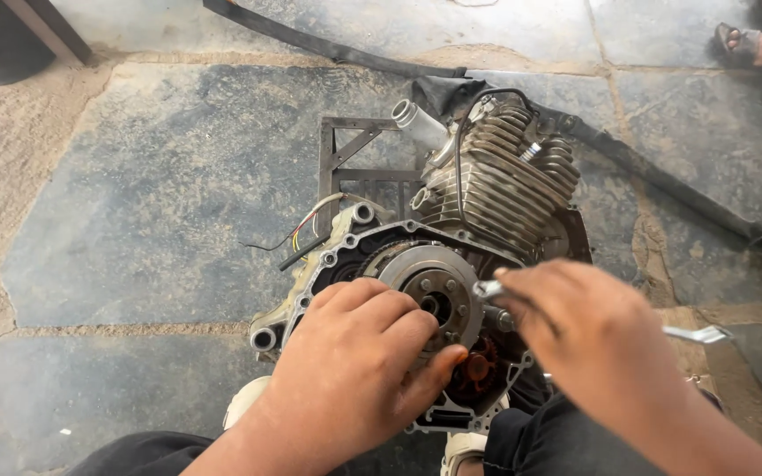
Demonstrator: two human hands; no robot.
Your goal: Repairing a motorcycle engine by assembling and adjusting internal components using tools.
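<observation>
Though bare — two hands, one wrench

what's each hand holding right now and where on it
Right hand grips a wrench around mid-shaft. Left hand holds nothing; it rests on the engine.

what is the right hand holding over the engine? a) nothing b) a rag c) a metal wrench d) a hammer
c: the right hand grips a metal wrench, one end by the round flywheel of the engine and the other end sticking out past the hand, while the left hand rests on the flywheel.
</observation>
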